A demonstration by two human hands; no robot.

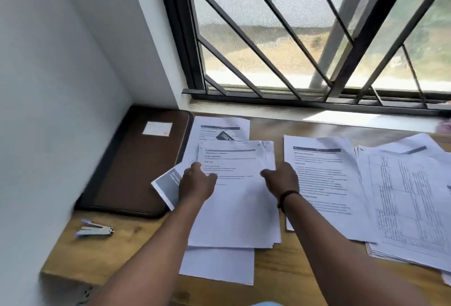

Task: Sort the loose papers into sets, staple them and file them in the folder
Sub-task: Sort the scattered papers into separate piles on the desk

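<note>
A set of white printed papers (239, 203) lies in the middle of the wooden table (102, 252), on top of other sheets. My left hand (196, 183) grips its left edge, thumb over the top page. My right hand (281, 178) grips its right edge the same way; a dark band circles that wrist. A closed brown folder (136, 161) with a white label lies at the left against the wall. A small stapler (95, 228) rests on the table in front of the folder.
Another printed set (319, 178) and a fanned pile of table-printed sheets (410, 203) lie to the right. A grey-banded sheet (168, 183) pokes out beside the folder. A white wall stands left and a barred window (292, 37) behind the table.
</note>
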